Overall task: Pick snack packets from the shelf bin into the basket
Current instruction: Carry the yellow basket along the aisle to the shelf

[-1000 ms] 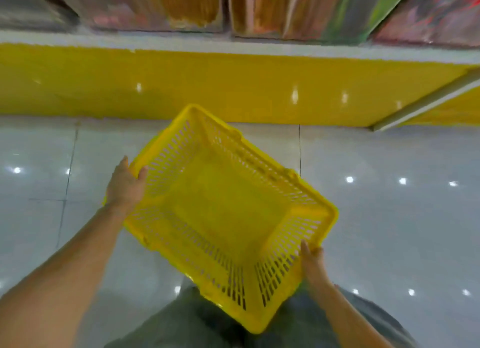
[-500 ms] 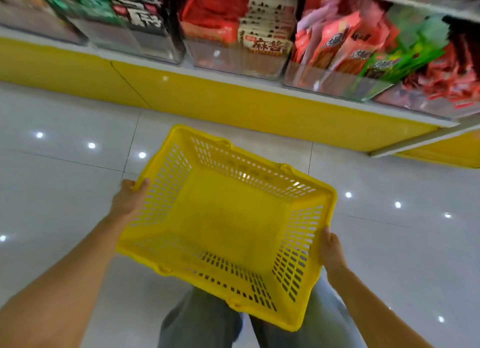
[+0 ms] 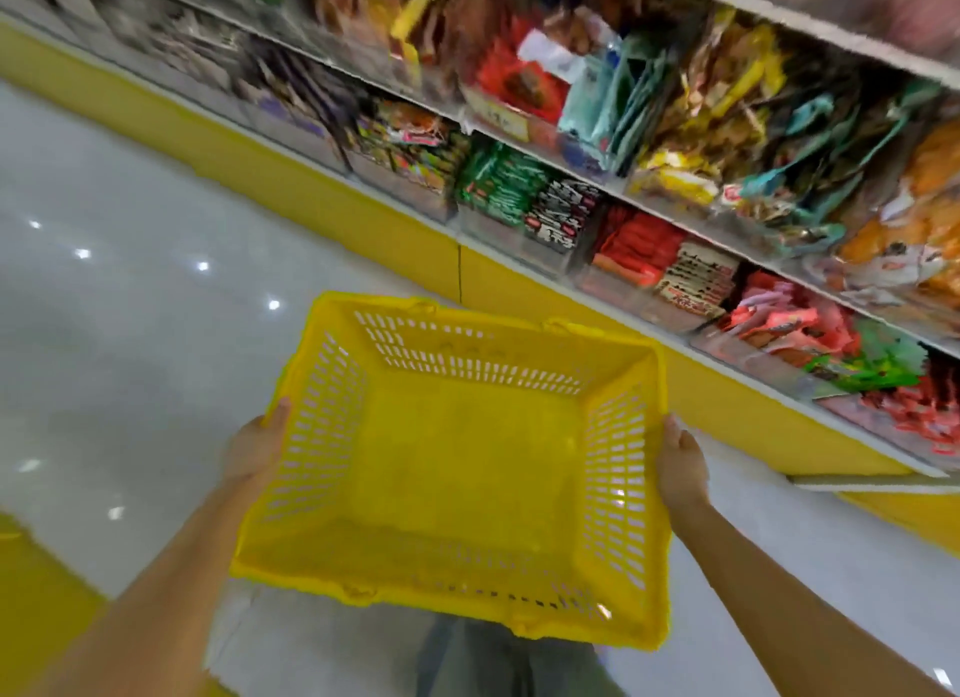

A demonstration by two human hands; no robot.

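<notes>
Empty yellow basket [image 3: 467,467] at centre-bottom of frame, held over the white floor [image 3: 130,343] in front of the person's legs [image 3: 498,665]. The left hand [image 3: 254,449] grips the basket's left wall with the thumb up on the rim; the other fingers are hidden behind the wall. The right hand [image 3: 681,470] holds the right wall the same way. Both hands are taken up by the basket, neither is free.

The snack packets [image 3: 636,246] sit in clear shelf bins [image 3: 610,285] running diagonally across the upper right of frame, above a yellow plinth [image 3: 363,223]. The upper rows are blurred and the labels cannot be read.

Progress looks like zero: the basket bottom is bare and no packet is in hand. Still to do is everything: free one hand, reach into a bin, take packets, drop them in. Which bin is the target cannot be told.
</notes>
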